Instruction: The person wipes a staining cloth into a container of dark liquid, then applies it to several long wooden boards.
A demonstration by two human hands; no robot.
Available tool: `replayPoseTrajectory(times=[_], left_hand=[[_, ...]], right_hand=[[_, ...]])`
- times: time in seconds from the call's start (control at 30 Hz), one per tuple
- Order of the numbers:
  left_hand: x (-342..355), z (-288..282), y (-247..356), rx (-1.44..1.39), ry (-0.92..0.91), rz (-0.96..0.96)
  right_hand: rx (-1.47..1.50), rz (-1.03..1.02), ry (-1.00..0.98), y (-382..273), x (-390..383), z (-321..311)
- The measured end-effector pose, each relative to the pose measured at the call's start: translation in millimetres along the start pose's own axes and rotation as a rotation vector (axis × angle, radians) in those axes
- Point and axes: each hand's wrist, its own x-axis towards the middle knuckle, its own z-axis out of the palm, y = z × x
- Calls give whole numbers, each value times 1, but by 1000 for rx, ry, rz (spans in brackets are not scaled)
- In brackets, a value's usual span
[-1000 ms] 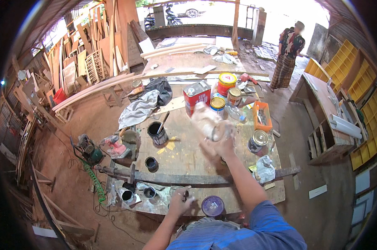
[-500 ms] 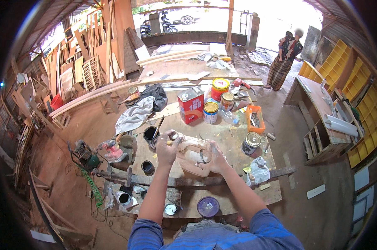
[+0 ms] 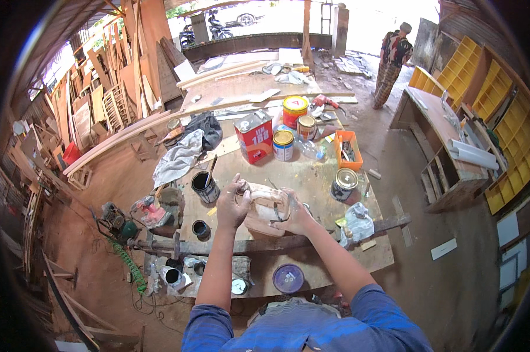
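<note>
In both hands I have a stained, translucent plastic jug (image 3: 259,214) with a moulded handle, low over the worktable. My left hand (image 3: 234,204) is closed around its cap at the upper left. My right hand (image 3: 293,216) grips its right side by the handle. Just left of the jug stand an open dark paint can (image 3: 205,193) with a stick in it and a small dark cup (image 3: 201,232). A purple lid (image 3: 288,278) lies near the front edge, below a long dark bar (image 3: 347,234) that crosses the table.
Behind the jug are a red rectangular tin (image 3: 254,144), several paint cans (image 3: 282,149) and an orange box (image 3: 347,149). A pink power tool (image 3: 150,214) and compressor (image 3: 117,220) are at left. A person (image 3: 391,64) stands beyond the table, near a wooden desk (image 3: 435,141).
The jug has come down nearer me. My left hand has risen from the front edge to its cap, joining my right hand on it. The view has shifted slightly.
</note>
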Motion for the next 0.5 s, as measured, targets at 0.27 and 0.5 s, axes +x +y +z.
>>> replayPoseTrajectory(times=[0.27, 0.5], left_hand=[[16, -3, 20, 263, 1, 68], [28, -5, 41, 351, -113, -21]], right_hand=[[-4, -25, 27, 7, 1, 1], [-14, 38, 15, 3, -2, -5]])
